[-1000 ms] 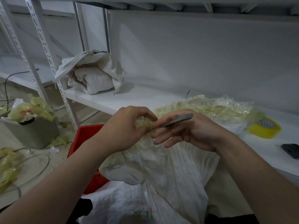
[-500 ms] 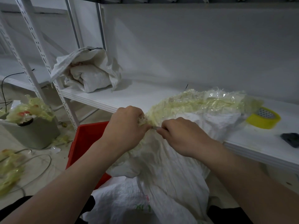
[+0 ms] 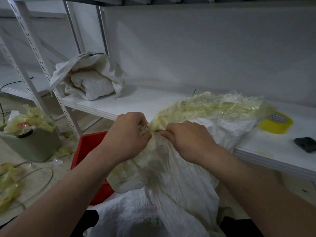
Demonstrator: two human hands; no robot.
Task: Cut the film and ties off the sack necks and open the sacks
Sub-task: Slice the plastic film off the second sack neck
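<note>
A white woven sack (image 3: 179,182) stands in front of me, its neck wrapped in yellowish clear film (image 3: 210,106) that trails right onto the shelf. My left hand (image 3: 126,135) grips the bunched neck and its frayed film end. My right hand (image 3: 186,135) is curled round a small metal blade, pressed against the neck just right of the left hand. Only a sliver of the blade (image 3: 158,131) shows between the two hands.
An opened white sack (image 3: 89,77) lies on the white shelf (image 3: 143,101). A yellow tape roll (image 3: 276,122) and a dark object (image 3: 306,144) sit at right. A red crate (image 3: 87,147) stands below left; a grey bin (image 3: 32,144) holds film scraps. Cables cross the floor.
My right hand turned over and closed round the blade, bringing it down against the sack neck beside my left hand. The view shifted slightly lower.
</note>
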